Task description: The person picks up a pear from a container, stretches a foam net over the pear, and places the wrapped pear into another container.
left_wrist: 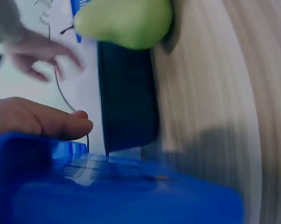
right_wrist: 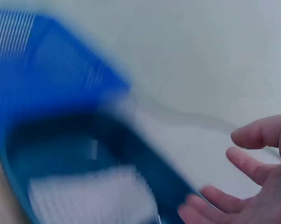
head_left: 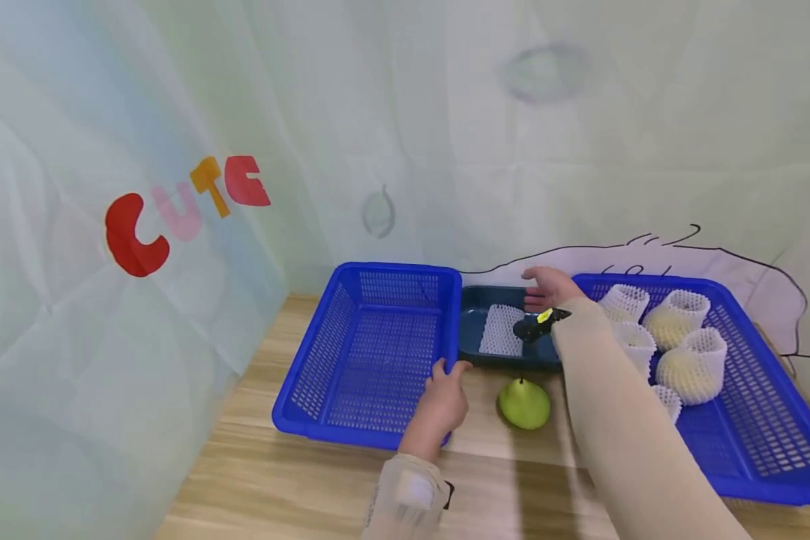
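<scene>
My left hand is at the right rim of the left blue basket, near its front corner. The thumb stretches out straight above the rim in the left wrist view; the other fingers are mostly hidden there. My right hand hovers over the far right end of a dark teal tray, fingers spread and holding nothing. In that tray lies a flat white foam net sleeve. A green pear stands bare on the table in front of the tray, between the two hands.
On the right, a second blue basket holds several pears in white foam nets, beside my right forearm. A printed curtain hangs close behind the baskets. The wooden table runs along the front.
</scene>
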Action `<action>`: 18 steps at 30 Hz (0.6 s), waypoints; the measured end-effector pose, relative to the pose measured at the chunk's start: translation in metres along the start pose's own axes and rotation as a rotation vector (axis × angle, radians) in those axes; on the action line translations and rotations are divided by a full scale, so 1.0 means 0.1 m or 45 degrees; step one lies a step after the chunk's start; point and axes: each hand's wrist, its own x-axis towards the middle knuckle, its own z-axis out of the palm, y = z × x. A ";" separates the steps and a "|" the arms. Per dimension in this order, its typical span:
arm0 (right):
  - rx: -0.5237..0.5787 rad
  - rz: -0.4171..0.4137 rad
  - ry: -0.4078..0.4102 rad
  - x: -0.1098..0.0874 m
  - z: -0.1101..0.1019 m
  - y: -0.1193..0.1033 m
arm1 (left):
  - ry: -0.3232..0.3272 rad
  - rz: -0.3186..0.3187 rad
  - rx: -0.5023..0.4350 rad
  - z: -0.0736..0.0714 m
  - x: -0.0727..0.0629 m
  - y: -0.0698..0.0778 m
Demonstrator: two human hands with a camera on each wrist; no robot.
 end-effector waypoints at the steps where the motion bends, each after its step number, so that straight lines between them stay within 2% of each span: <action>1: -0.014 0.046 0.019 0.09 0.01 0.02 | -0.008 0.002 -0.014 -0.01 0.00 -0.01; 5: -0.428 0.108 0.048 0.31 -0.02 0.22 | -0.037 0.026 -0.044 -0.04 -0.02 -0.02; 8: -0.591 0.122 -0.018 0.37 -0.02 0.42 | -0.036 0.040 -0.041 -0.03 -0.04 0.00; 13: -0.581 0.154 -0.113 0.50 -0.02 0.59 | -0.014 0.037 -0.032 -0.04 -0.03 -0.01; 14: -0.545 0.113 -0.161 0.67 -0.10 0.65 | -0.011 0.037 -0.034 -0.04 -0.03 -0.02; 16: -0.496 0.083 -0.201 0.74 -0.13 0.61 | -0.009 0.038 -0.037 -0.04 -0.02 -0.04; 18: -0.392 0.028 -0.214 0.73 -0.13 0.55 | -0.005 0.038 -0.037 -0.04 0.00 -0.06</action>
